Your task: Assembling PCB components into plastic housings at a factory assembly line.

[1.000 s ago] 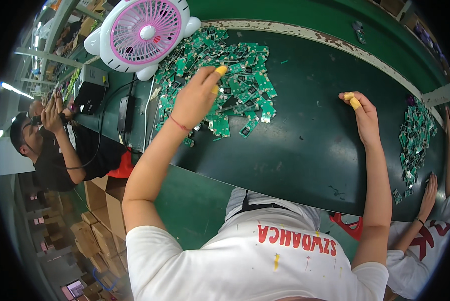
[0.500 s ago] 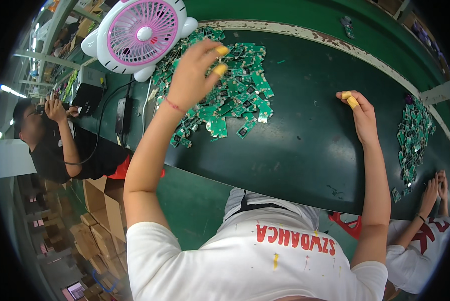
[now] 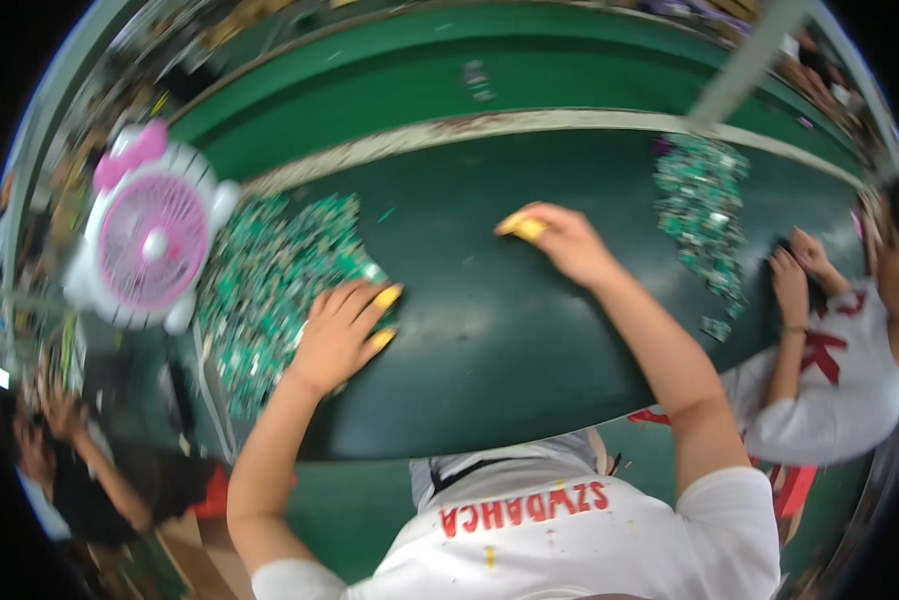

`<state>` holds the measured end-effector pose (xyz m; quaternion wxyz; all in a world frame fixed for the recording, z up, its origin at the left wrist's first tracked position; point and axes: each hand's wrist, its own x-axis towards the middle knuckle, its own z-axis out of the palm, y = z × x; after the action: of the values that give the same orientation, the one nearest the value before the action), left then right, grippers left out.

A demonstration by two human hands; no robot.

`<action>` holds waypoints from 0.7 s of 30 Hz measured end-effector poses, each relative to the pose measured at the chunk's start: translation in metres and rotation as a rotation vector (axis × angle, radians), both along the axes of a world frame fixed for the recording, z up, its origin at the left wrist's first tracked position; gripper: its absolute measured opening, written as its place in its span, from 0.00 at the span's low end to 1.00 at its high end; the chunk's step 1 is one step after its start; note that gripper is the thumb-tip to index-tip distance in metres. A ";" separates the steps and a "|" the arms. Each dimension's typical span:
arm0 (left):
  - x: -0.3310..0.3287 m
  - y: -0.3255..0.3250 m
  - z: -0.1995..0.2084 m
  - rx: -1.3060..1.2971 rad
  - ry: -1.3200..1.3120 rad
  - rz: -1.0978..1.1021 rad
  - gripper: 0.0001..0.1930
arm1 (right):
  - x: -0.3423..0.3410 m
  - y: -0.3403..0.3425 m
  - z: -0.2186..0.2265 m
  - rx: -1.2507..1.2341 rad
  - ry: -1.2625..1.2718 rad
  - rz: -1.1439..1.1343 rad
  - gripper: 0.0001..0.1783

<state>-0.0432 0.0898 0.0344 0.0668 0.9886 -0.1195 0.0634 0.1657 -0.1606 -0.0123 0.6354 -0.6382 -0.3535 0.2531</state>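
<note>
My left hand [image 3: 341, 335] lies over the near right edge of a wide pile of green circuit boards [image 3: 269, 275], its fingers spread and open. Yellow finger cots cover two of its fingertips. No board can be made out in its grasp. Over the bare dark tabletop [image 3: 459, 350], to the right of the pile, my right hand [image 3: 564, 243] has its thumb and finger, also in yellow cots, pressed together. Whether something small is between them is hidden. Motion blur smears the separate boards.
A white and pink fan [image 3: 154, 243] stands left of the pile. A second heap of circuit boards [image 3: 701, 190] lies at the right, near a co-worker's hands [image 3: 797, 275]. Another person [image 3: 89, 450] is at the lower left. A pale ledge [image 3: 449, 127] borders the table's far side.
The view has turned, shifting the scene. My left hand has come from above the middle of the pile to its near right edge. My right hand stays pinched, now closer to the left hand.
</note>
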 end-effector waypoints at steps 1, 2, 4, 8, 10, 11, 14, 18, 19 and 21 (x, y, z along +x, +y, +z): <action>0.001 -0.002 -0.002 -0.002 -0.006 0.009 0.27 | 0.001 -0.001 -0.003 -0.036 -0.040 -0.014 0.09; -0.001 -0.001 -0.006 0.009 -0.027 0.012 0.27 | -0.001 0.003 -0.004 0.031 -0.003 0.013 0.09; 0.001 0.001 -0.008 0.084 -0.067 -0.007 0.23 | -0.001 0.002 -0.005 0.063 0.028 0.039 0.10; 0.006 0.006 -0.011 0.115 -0.136 -0.001 0.20 | 0.004 -0.003 -0.001 0.006 -0.005 0.046 0.09; 0.012 0.007 -0.010 0.109 -0.187 0.023 0.20 | 0.008 -0.006 0.002 -0.007 0.008 0.036 0.09; 0.017 0.008 -0.008 0.115 -0.212 0.053 0.20 | 0.011 -0.007 0.003 -0.026 0.021 0.037 0.10; 0.004 0.025 0.003 0.138 -0.235 0.250 0.19 | 0.006 0.013 0.002 0.116 -0.076 0.063 0.09; 0.012 0.038 -0.001 0.133 -0.288 0.271 0.09 | -0.002 0.007 0.010 0.033 -0.018 0.021 0.11; 0.013 0.041 -0.007 0.100 -0.365 0.288 0.08 | -0.005 0.006 0.011 -0.021 -0.027 -0.010 0.11; 0.018 0.038 -0.004 0.096 -0.392 0.374 0.10 | -0.003 0.001 0.006 0.003 -0.064 -0.012 0.11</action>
<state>-0.0254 0.1275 0.0299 -0.0175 0.9643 0.0518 0.2592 0.1622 -0.1593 -0.0064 0.6262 -0.6473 -0.3702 0.2279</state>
